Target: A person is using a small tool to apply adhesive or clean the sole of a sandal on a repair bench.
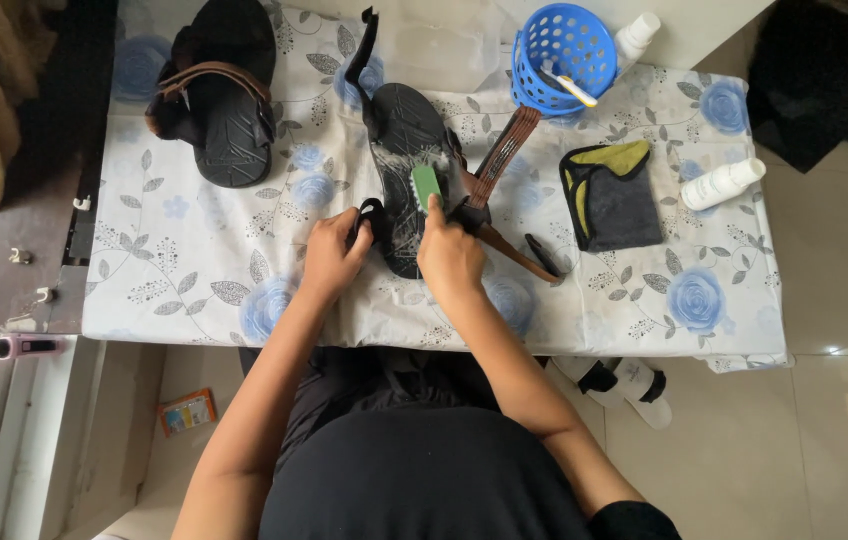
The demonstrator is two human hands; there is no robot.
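A black sandal (406,150) with brown straps lies sole-up in the middle of the table, streaked with white foam. My right hand (450,258) holds a small green brush (427,183) against the footbed. My left hand (332,255) grips a black strap (369,212) at the sandal's near left edge. The second sandal (226,110) of the pair rests at the far left of the table, apart from both hands.
A white cloth (194,250) with blue roses covers the table. At the back stands a blue perforated basket (564,55) holding a toothbrush. A dark folded cloth (612,195) with yellow trim and two white bottles (722,184) lie to the right. White slippers (634,385) sit on the floor.
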